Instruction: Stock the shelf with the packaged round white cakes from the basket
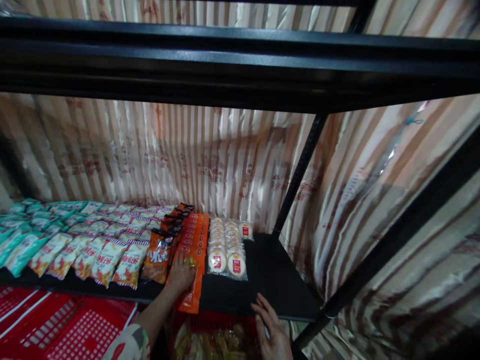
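Observation:
My left hand lies with its fingers stretched out on a long orange printed package, whose front end hangs past the shelf's front edge. Beside the package on the right are rows of round white cakes in clear wrappers with red labels. Left of it stand dark orange snack bags. My right hand is near the front edge of the black shelf, fingers apart, holding nothing that I can see.
White snack bags and teal bags fill the shelf's left side. Below are red baskets and a basket holding wrapped items. A black upper shelf beam crosses overhead, with a post at the right and striped sheeting behind.

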Available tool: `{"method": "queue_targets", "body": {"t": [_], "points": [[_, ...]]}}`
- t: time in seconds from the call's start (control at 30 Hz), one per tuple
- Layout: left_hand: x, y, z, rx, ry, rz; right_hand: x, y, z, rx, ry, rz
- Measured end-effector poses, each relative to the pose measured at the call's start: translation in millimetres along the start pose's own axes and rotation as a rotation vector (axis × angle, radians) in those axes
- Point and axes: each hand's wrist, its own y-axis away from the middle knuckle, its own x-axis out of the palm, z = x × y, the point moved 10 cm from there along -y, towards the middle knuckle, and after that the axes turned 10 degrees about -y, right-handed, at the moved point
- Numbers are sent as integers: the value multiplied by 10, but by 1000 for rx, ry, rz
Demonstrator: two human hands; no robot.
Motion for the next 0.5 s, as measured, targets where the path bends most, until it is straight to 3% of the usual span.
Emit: {"method": "queue_targets", "body": {"t": [0.1, 0.27, 0.5], "points": [[45, 39, 10, 8, -12, 74, 16, 80, 34, -17, -8, 12], [123, 38, 42, -17, 7, 125, 272, 80, 111, -29, -73, 116], [12, -104, 6, 27, 20, -123, 786, -99, 465, 3, -260, 139]]}}
